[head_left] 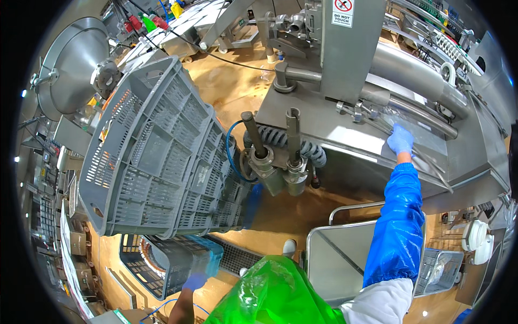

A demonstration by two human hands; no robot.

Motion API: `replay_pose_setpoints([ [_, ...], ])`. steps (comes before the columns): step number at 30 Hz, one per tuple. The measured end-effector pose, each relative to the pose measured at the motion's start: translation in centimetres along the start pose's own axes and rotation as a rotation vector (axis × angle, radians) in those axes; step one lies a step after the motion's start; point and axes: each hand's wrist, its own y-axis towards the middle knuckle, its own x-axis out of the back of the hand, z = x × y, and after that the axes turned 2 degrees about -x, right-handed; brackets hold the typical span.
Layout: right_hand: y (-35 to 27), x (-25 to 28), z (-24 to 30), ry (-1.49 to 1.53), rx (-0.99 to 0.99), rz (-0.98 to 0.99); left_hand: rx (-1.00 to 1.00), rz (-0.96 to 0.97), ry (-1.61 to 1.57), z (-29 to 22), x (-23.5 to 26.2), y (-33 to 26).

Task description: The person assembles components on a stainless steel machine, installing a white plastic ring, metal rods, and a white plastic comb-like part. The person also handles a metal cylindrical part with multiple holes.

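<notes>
Your left hand [195, 281], gloved and low at about 7 o'clock, is closed on the bottom edge of a tall stack of grey slatted crates [162, 156] that leans away from you toward 10 o'clock, its upper end well out over the wet orange floor [226, 86]. Your right hand [400, 140], also gloved, is far apart from it at 3 o'clock, laid flat on a clear plastic sheet [399, 116] on the steel machine deck [324, 129]; whether the fingers pinch the sheet you cannot tell from here. The risk is the stack: one hand at the base holds a tilted, top-heavy load, and with your body stretched between two points it could likely slide or topple toward the round steel lid [70, 65] at 10 o'clock. The floor looks slick, so your footing may go as well. The crates also sit just beside the two upright steel nozzles [272, 146] and the coiled hose [280, 140], where a slat could snag.
</notes>
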Motion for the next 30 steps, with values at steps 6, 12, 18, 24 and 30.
replay_pose_setpoints([
  [6,-6.2,-0.8,-5.4,0.031,0.164,-0.127,-0.173,-0.288,-0.176,-16.9,11.2,2.3],
  [12,-19.5,-0.9,-9.9,0.184,0.098,-0.218,-0.749,-0.648,-0.049,-34.2,23.6,-0.6],
  [18,-32.7,3.4,-2.0,0.356,0.229,-0.243,-0.94,-0.915,0.305,-45.2,30.1,-10.8],
  [24,-44.3,5.3,11.0,0.449,0.646,-0.178,-0.754,-1.053,0.803,-38.0,26.7,-15.7],
  [30,-57.5,5.1,23.5,0.533,0.85,0.052,-0.286,-0.807,0.953,-22.2,19.5,-19.5],
])
